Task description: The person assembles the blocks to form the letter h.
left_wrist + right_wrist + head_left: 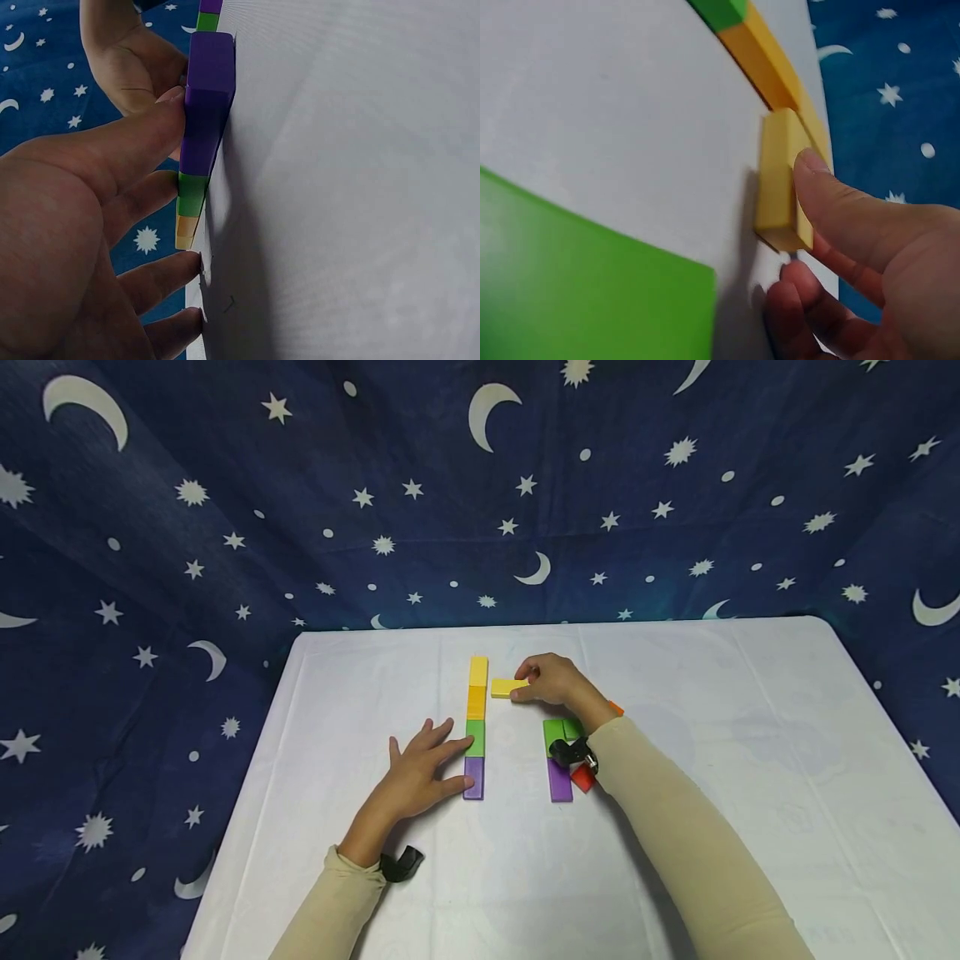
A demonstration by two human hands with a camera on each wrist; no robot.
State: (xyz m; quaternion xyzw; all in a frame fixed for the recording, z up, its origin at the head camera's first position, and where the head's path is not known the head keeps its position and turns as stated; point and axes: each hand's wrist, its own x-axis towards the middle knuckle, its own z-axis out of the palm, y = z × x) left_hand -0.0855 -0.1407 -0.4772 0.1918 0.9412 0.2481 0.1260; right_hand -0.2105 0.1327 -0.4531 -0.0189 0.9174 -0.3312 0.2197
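A straight column of blocks lies on the table: yellow (478, 671) at the far end, then orange (476, 702), green (475, 728) and purple (474, 770) nearest. With fingers spread, my left hand (415, 779) rests along its left side, index fingertip at the green block and thumb at the purple one. My right hand (553, 680) pinches another yellow block (502, 688) between thumb and fingers, laid crosswise just right of the column's far end. In the right wrist view this held yellow block (775, 176) appears close beside the column.
Right of the column sit more blocks, partly under my right forearm: green (552, 732), a second green (573, 727), purple (559, 782), red (582, 777) and an orange one (616, 708). A dark curtain with moons and stars (450, 510) hangs behind the white table (510, 877).
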